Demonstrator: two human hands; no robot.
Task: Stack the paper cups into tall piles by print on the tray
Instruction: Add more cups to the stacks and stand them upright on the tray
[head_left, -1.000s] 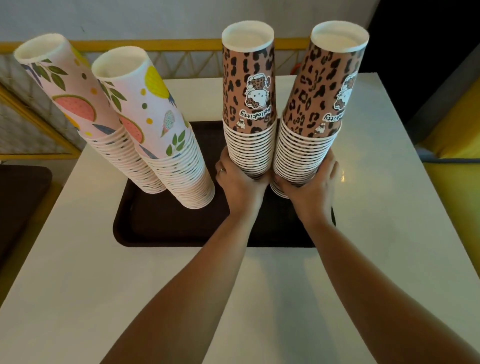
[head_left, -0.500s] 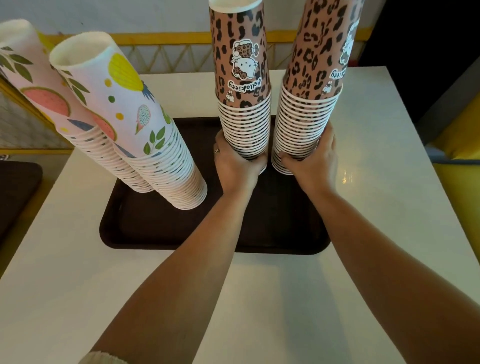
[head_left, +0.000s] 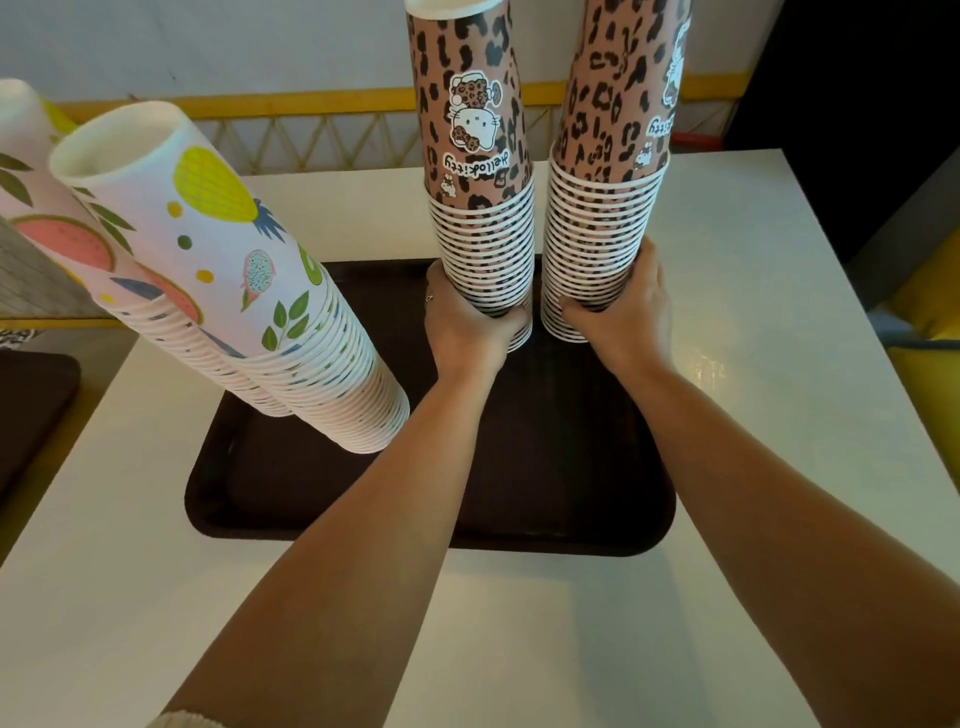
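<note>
Four tall piles on the tray (head_left: 597, 525): fruit-print pair (head_left: 291, 322) standing free; left hand (head_left: 467, 325) and right hand (head_left: 621, 312) each gripping a leopard-print pile (head_left: 483, 228); sorting apparently complete

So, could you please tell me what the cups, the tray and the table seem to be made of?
Cups: paper, by the look, with a matte printed skin and thin rolled white rims showing where they nest.
Tray: probably moulded plastic, dark brown, with a dull sheen and rounded corners.
Table: smooth white top, possibly laminate or painted board; a soft glare patch suggests a semi-gloss finish.
</note>
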